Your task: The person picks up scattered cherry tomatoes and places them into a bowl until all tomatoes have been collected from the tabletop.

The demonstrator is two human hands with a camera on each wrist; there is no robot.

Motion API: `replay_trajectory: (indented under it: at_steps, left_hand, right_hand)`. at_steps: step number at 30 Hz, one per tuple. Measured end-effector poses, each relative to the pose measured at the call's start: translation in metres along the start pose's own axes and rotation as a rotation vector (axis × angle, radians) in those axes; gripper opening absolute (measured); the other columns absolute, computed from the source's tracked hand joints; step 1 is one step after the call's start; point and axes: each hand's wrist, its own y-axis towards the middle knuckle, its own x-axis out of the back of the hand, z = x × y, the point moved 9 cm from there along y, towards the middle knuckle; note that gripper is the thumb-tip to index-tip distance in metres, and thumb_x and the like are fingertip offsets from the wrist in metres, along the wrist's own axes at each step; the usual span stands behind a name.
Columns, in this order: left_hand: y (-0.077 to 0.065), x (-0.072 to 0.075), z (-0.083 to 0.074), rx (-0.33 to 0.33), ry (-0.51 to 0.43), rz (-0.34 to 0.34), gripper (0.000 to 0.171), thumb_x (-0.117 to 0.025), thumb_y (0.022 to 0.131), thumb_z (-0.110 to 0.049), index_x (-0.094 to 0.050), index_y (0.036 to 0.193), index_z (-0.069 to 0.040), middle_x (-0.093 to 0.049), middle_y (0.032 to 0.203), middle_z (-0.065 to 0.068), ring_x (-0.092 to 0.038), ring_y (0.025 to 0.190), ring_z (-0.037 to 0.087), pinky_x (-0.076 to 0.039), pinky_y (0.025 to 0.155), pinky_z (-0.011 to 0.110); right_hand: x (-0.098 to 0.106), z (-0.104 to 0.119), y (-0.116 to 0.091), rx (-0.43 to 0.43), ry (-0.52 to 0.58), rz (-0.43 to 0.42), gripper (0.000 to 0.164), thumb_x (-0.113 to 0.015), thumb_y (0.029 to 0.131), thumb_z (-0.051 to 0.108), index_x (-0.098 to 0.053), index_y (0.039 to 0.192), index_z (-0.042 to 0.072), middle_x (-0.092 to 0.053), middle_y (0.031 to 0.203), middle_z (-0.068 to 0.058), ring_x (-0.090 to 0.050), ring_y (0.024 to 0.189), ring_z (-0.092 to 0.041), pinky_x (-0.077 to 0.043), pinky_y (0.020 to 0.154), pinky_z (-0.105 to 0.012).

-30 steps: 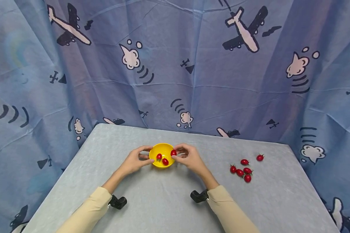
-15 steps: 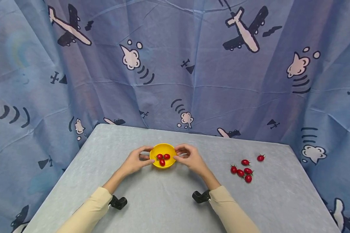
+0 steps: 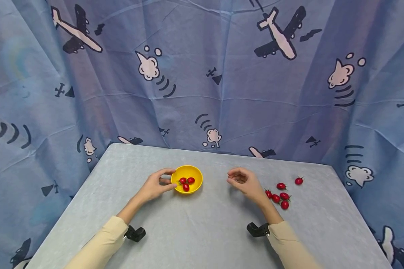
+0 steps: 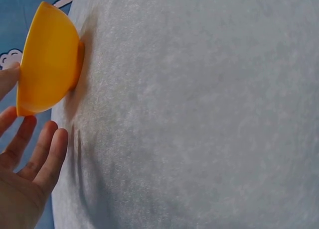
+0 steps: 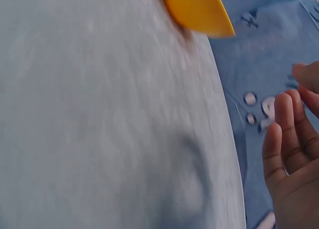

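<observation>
A small yellow bowl (image 3: 187, 171) stands on the table with 3 red cherry tomatoes (image 3: 186, 187) inside, green stems showing on some. My left hand (image 3: 156, 185) holds the bowl's left side, thumb and index finger spread along the rim. In the left wrist view the bowl (image 4: 50, 57) sits between the thumb and index fingertips, while the other fingers stick out below it. My right hand (image 3: 247, 183) is in the air right of the bowl, fingers loosely bent and nothing in them. The right wrist view shows that hand (image 5: 299, 144) apart from the bowl (image 5: 197, 10).
Several loose cherry tomatoes (image 3: 284, 196) lie in a group on the right part of the grey table (image 3: 195, 235), with one tomato (image 3: 299, 181) slightly apart. A blue curtain (image 3: 188, 74) with airplane prints hangs behind the table's far edge.
The right hand let a cherry tomato go into the bowl, then moved right, away from the rim. The left hand has stayed at the bowl.
</observation>
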Motion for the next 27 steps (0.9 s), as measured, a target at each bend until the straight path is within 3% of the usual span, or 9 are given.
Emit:
replay_trajectory:
  at_steps: [11, 16, 22, 27]
  left_hand:
    - [0.001, 0.000, 0.000, -0.005, 0.004, 0.003, 0.052, -0.080, 0.091, -0.014, -0.060, 0.138, -0.003, -0.059, 0.135, 0.017, -0.068, 0.102, 0.026, -0.056, 0.087, 0.041]
    - [0.001, 0.000, 0.000, 0.002, 0.010, 0.003, 0.052, -0.080, 0.091, -0.014, -0.060, 0.138, -0.004, -0.059, 0.134, 0.016, -0.068, 0.102, 0.025, -0.056, 0.087, 0.041]
    - [0.001, 0.000, 0.000, -0.002, 0.010, 0.004, 0.052, -0.080, 0.091, -0.014, -0.060, 0.138, -0.003, -0.059, 0.134, 0.016, -0.068, 0.101, 0.025, -0.056, 0.087, 0.041]
    - [0.000, 0.000, 0.000, 0.001, 0.008, 0.000, 0.052, -0.080, 0.091, -0.013, -0.060, 0.138, -0.004, -0.059, 0.134, 0.016, -0.068, 0.101, 0.025, -0.056, 0.086, 0.040]
  right_hand:
    - [0.088, -0.004, -0.041, -0.026, -0.107, -0.126, 0.021, -0.073, 0.094, 0.003, -0.067, 0.113, -0.005, -0.068, 0.104, -0.023, -0.066, 0.087, -0.016, -0.055, 0.074, -0.021]
    - [0.123, -0.006, -0.064, -0.046, -0.229, -0.171, 0.021, -0.072, 0.095, 0.005, -0.067, 0.114, -0.004, -0.068, 0.105, -0.022, -0.066, 0.088, -0.014, -0.055, 0.074, -0.019]
    - [0.150, -0.014, -0.094, -0.101, -0.337, -0.201, 0.025, -0.074, 0.095, 0.008, -0.067, 0.116, -0.004, -0.069, 0.103, -0.017, -0.067, 0.087, -0.014, -0.053, 0.073, -0.016]
    - [0.157, -0.019, -0.111, -0.089, -0.388, -0.182, 0.025, -0.076, 0.091, 0.001, -0.067, 0.114, -0.006, -0.070, 0.099, -0.016, -0.067, 0.083, -0.009, -0.054, 0.070, -0.016]
